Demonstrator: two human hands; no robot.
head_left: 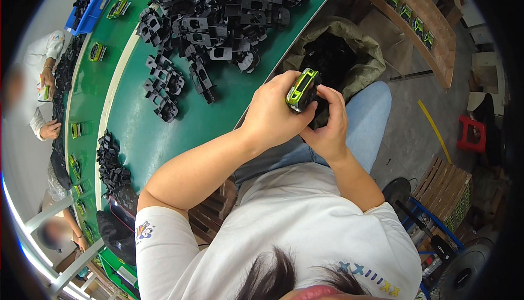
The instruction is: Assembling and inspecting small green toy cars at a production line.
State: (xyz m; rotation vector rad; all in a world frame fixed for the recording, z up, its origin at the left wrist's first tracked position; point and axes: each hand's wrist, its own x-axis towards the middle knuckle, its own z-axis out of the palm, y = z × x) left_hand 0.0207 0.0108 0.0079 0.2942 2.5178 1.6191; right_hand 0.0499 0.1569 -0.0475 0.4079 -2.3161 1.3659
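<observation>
A small lime-green and black toy car [303,89] is held between my two hands, over my lap beside the table edge. My left hand [273,109] closes round it, with the thumb on the near end. My right hand [332,128] grips it from the right, its fingers bent against the dark side. The fingers partly hide the car's underside. Just beyond, a greenish sack [368,62] stands open with black pieces inside.
Black plastic car chassis [204,32] lie heaped on the green table [164,152]. Several green toy cars [98,52] sit along the conveyor strip at left, where two people work. A blue bin [87,21], wooden rack [436,60], red stool [471,133] and fan [464,275] stand around.
</observation>
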